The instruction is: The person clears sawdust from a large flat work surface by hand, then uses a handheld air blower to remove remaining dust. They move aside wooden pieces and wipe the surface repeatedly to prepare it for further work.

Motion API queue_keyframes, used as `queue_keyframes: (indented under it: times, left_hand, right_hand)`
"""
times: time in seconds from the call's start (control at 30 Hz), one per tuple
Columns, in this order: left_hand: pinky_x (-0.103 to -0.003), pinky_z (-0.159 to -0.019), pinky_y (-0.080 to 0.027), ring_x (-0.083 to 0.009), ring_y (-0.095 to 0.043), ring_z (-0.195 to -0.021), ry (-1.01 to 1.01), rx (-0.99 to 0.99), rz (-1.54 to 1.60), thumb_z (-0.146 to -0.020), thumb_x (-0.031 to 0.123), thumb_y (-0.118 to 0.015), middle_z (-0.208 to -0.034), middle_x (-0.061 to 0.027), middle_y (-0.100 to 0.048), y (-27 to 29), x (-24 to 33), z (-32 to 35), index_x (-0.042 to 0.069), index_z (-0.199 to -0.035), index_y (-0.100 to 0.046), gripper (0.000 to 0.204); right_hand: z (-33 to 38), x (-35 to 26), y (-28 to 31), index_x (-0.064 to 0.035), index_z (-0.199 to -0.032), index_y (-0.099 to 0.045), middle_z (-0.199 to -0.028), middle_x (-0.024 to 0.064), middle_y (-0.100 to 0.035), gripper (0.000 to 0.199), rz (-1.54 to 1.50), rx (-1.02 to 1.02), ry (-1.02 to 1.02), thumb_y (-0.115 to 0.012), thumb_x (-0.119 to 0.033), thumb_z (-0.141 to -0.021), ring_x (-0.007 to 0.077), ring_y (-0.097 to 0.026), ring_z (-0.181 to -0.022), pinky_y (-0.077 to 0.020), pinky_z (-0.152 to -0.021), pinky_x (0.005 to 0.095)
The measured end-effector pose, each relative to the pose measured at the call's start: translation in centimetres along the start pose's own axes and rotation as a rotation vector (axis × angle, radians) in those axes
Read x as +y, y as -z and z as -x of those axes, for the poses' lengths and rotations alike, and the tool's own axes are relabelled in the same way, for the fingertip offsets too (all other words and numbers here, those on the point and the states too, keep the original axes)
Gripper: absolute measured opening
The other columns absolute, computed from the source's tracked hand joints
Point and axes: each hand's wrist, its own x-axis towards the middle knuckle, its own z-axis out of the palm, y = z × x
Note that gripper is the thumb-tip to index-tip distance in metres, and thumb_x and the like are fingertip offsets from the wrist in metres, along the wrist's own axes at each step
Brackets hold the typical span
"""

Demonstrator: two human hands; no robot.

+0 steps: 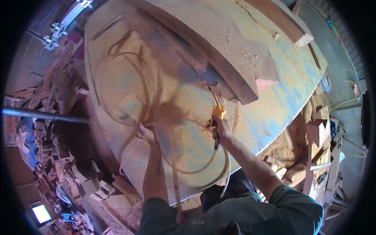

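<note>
My right hand (pixel 223 128) is wrapped round a yellow air blow gun (pixel 219 112). Its thin dark nozzle points away from me, its tip close to the end of a thick curved wooden beam (pixel 231 78). From the gun's lower end a pale hose (pixel 197 171) loops over the dusty board. My left hand (pixel 146 135) is closed on the hose to the left of the gun, where several strands cross. A large blurred loop of hose stretches beyond that hand. Sawdust (pixel 192 135) lies in patches and streaks over the board.
The broad tabletop board (pixel 258 121) has blue-grey patches under the dust. Another timber (pixel 290 27) rests at its far right. Wood offcuts (pixel 78 176) pile up on the left, and more wood blocks (pixel 318 131) stand on the right. A metal pipe (pixel 47 115) juts in from the left.
</note>
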Motion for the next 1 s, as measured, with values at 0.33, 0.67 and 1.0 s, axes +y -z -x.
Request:
queue_keyframes:
  times: [0.33,0.67,1.0]
  left_hand:
    - [-0.072,-0.104,-0.013,-0.0343,-0.032,-0.137,0.024,-0.444,-0.563,-0.083,0.038,-0.067,-0.14,-0.0092,-0.046,15.1,-1.7,6.1,0.017,-0.135,-0.049,0.059]
    - [-0.075,-0.101,-0.013,-0.0362,-0.03,-0.135,-0.138,-0.361,-0.483,-0.082,0.032,-0.069,-0.136,-0.0145,-0.044,13.0,-1.2,12.9,0.013,-0.12,-0.059,0.044]
    - [-0.064,-0.106,-0.014,-0.0298,-0.048,-0.115,-0.217,-0.48,-0.256,-0.079,0.018,-0.07,-0.107,-0.0077,-0.057,17.3,0.4,20.9,0.012,-0.103,-0.056,0.028]
  right_hand:
    - [-8.9,-9.9,-11.6,-0.0051,-0.08,-0.058,-0.064,0.0112,-0.064,0.023,-0.038,-0.148,0.203,-0.055,-0.026,-0.088,0.0125,-0.041,-0.038,-0.0355,-0.036,0.0313]
    - [-0.1,-13.4,-8.2,-0.0014,-0.084,-0.062,-0.077,0.0119,-0.066,0.024,0.049,-0.381,0.42,-0.058,-0.025,-0.087,0.0138,-0.048,-0.044,-0.039,-0.04,0.0293]
    - [5.8,-14.3,33.3,-0.0075,-0.097,-0.056,-0.085,0.0149,-0.068,0.02,-0.273,0.493,0.505,-0.06,-0.024,-0.087,0.0134,-0.041,-0.043,-0.038,-0.04,0.0279]
